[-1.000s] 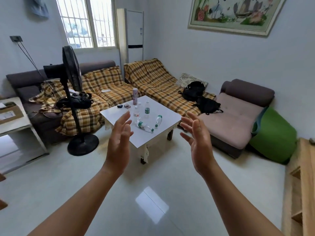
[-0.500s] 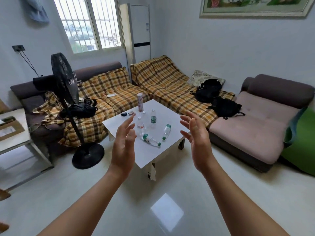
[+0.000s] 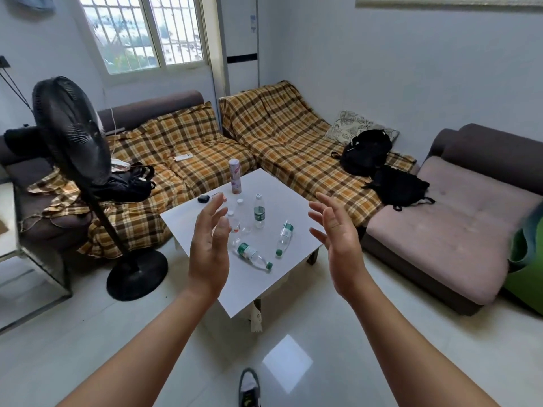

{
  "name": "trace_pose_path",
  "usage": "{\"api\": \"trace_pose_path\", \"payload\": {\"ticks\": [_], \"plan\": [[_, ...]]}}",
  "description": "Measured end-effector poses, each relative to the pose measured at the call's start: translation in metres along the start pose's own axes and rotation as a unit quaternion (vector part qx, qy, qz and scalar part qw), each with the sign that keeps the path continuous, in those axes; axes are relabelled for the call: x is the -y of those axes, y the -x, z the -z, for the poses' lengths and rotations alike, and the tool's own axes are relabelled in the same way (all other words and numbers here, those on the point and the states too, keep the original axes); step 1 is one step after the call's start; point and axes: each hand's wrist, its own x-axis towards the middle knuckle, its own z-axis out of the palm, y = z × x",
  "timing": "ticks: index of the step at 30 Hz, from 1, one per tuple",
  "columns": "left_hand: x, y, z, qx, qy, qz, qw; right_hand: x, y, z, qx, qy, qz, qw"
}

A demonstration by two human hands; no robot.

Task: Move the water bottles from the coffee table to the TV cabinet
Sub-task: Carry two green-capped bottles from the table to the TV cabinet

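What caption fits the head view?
Both empty hands, left and right, reach toward bottles on the coffee table.

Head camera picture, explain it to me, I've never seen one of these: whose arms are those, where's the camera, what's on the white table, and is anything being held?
There is no machine here. The camera sits on a person's head and looks forward and down, so the two bare arms are that person's own. The left hand and the right hand are raised, open and empty, palms facing each other.

Beyond the hands is a white coffee table. On it are water bottles: one with a green label stands upright, two with green caps lie on their sides, and two or so clear ones stand partly hidden behind the left hand. There is also a tall pink can and a small dark case.

Nothing has been picked up yet.
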Motion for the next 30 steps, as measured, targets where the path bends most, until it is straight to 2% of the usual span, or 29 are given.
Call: {"api": "trace_pose_path", "payload": {"ticks": [15,21,30], "plan": [[0.113,-0.211,-0.046,0.012,-0.024,0.046,0.999,-0.079,-0.224,-0.049,-0.035,0.018,-0.054,0.998],[0.14,-0.252,-0.057,0.018,-0.027,0.066,0.997,-0.1,-0.278,-0.06,-0.034,0.023,-0.067,0.997],[0.189,-0.266,-0.083,0.02,-0.034,0.125,0.991,-0.152,-0.316,-0.042,-0.02,0.042,-0.11,0.993]]}}
